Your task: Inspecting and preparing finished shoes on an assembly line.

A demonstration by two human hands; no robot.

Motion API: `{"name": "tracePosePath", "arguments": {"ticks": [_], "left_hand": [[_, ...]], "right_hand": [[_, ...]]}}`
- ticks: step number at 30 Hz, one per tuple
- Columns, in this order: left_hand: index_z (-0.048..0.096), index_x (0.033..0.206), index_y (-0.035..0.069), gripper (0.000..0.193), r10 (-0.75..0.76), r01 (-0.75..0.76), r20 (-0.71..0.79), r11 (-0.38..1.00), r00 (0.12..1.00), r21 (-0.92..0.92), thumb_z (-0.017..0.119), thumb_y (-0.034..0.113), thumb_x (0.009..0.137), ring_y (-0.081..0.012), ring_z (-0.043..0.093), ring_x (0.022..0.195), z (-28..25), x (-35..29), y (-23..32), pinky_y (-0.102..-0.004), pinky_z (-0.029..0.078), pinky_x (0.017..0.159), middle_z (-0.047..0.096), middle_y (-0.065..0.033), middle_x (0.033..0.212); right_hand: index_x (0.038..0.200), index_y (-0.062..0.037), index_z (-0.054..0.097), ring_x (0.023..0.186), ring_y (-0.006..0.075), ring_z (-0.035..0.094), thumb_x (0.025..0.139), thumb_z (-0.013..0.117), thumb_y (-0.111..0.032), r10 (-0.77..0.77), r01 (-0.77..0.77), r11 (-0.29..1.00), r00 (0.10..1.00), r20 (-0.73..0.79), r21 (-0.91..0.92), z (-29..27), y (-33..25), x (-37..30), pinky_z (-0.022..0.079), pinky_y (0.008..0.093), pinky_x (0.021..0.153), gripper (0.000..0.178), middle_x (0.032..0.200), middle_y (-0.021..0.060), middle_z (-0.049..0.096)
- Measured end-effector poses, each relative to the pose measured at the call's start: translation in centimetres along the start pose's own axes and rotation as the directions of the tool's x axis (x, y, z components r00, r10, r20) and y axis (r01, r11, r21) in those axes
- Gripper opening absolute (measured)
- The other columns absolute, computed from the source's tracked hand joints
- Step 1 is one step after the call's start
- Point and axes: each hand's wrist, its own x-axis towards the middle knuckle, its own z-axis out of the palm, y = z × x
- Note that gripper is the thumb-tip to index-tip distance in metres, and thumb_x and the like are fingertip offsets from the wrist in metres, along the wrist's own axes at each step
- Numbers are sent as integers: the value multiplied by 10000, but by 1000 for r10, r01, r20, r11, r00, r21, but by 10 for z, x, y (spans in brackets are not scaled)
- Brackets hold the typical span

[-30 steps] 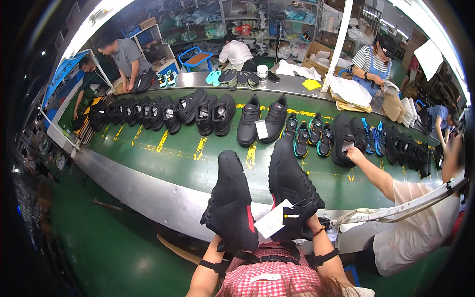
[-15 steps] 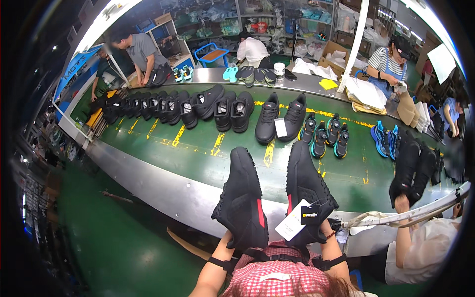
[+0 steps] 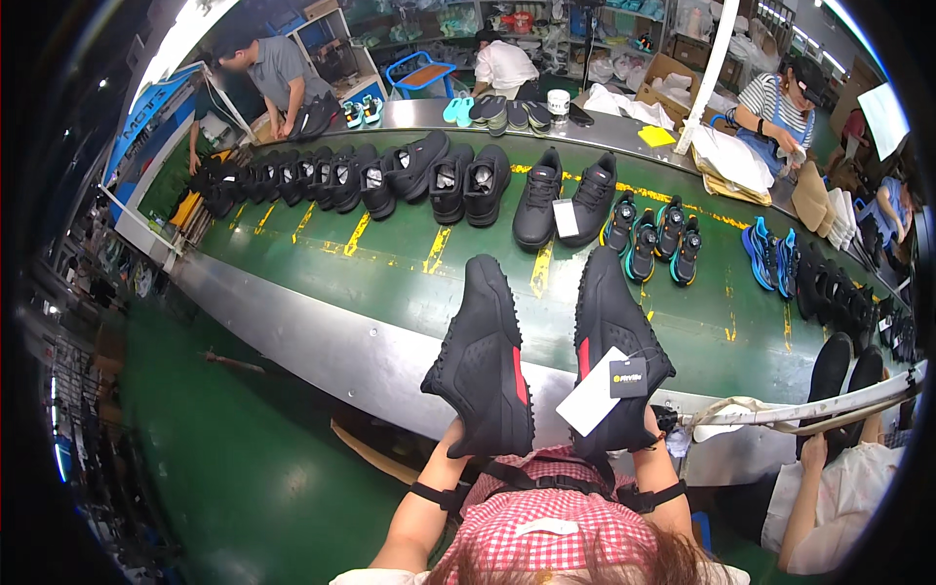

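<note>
Two black sneakers with red stripes along their soles are held up in front of me, toes pointing away. My left hand [image 3: 455, 432] holds one black sneaker [image 3: 485, 361] from behind its heel; the shoe hides the fingers. The other black sneaker [image 3: 618, 322] is in my right hand [image 3: 651, 425], whose fingers are also mostly covered. A white card [image 3: 588, 400] and a black tag [image 3: 629, 378] hang by a loop from the right sneaker. Both shoes are apart from each other, over the near metal edge of the green belt [image 3: 390, 263].
On the belt stand a long row of black shoes [image 3: 375, 185], a tagged black pair [image 3: 538, 200], small dark sneakers [image 3: 641, 244] and a blue pair [image 3: 760, 255]. A co-worker [image 3: 829, 487] at right holds dark shoes beside a pale rail [image 3: 780, 409].
The view has shifted slightly, so the scene sits higher. The tags on my right sneaker have swung. The co-worker at right has drawn their dark shoes back from the belt.
</note>
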Motion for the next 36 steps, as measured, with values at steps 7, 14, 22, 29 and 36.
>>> {"name": "tracePosePath", "arguments": {"ticks": [7,14,22,29,36], "left_hand": [[435,1110,-80,548,-21,22,16,995,1000,-97,403,-63,563,-304,555,931,-10,14,16,-354,477,772,528,-208,1052],[422,1173,-35,647,203,-179,-128,969,971,173,354,-103,534,-296,562,910,-12,28,45,-359,460,804,534,-173,1058],[239,1310,24,745,690,217,154,-420,707,881,501,45,613,-373,148,1268,-28,35,-23,-592,57,979,195,-227,1348],[409,1208,43,576,591,-20,134,-195,796,981,552,171,665,-362,245,1215,-19,17,3,-488,160,1008,294,-212,1292],[500,1078,31,381,390,-634,665,756,637,164,534,15,698,-291,568,831,102,-110,109,-358,459,739,495,-242,1109]], "right_hand": [[1170,-8,430,951,177,513,831,443,-81,55,-46,991,996,-72,126,12,7,7,425,292,842,347,1085,77,517],[1127,11,470,870,192,554,621,390,84,-106,16,925,970,-218,-379,20,0,9,445,268,784,517,965,79,569],[1293,-64,310,1258,403,164,613,451,72,-317,32,-503,923,219,-864,43,71,39,147,540,993,707,1353,235,194],[1235,-67,390,1254,382,203,719,464,-92,26,157,-538,985,170,-828,43,94,29,178,551,980,522,1362,215,194],[1066,-16,508,1025,298,473,659,432,55,-523,33,108,852,-28,-994,-10,46,44,357,345,911,420,1046,167,520]]}}
